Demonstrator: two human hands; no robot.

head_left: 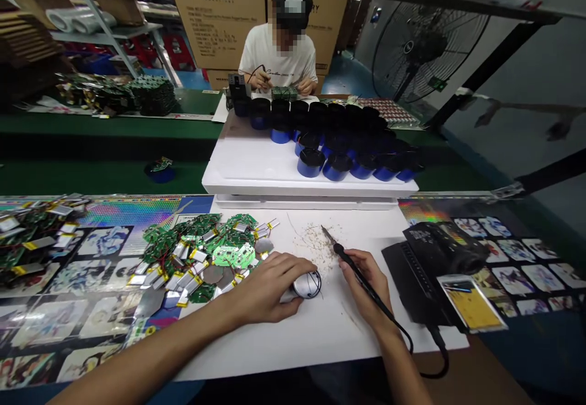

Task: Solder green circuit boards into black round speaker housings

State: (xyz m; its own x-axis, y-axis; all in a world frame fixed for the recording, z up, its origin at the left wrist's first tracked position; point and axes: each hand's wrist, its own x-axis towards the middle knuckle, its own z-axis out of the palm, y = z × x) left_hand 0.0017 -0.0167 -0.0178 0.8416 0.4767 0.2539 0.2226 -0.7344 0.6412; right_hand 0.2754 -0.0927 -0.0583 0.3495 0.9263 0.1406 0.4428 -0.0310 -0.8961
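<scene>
My left hand point(265, 287) rests on the white sheet point(320, 332), fingers curled round a small round silver speaker part point(307, 284) with thin wires on it. My right hand point(366, 280) grips a black soldering iron point(341, 251) like a pen, its tip pointing up and left, a little above the silver part. The iron's black cable runs back along my right wrist. Small pale scraps point(315, 243) lie scattered near the tip. Left of my left hand lies a heap of green circuit boards with silver battery packs point(201, 252).
A black soldering station point(434, 258) stands to the right, a yellow sponge tray point(471, 304) in front of it. A white board point(256, 167) beyond carries several blue and black cylinders point(339, 143). Another person sits opposite, working. More boards point(27, 234) lie far left. A fan point(425, 45) stands back right.
</scene>
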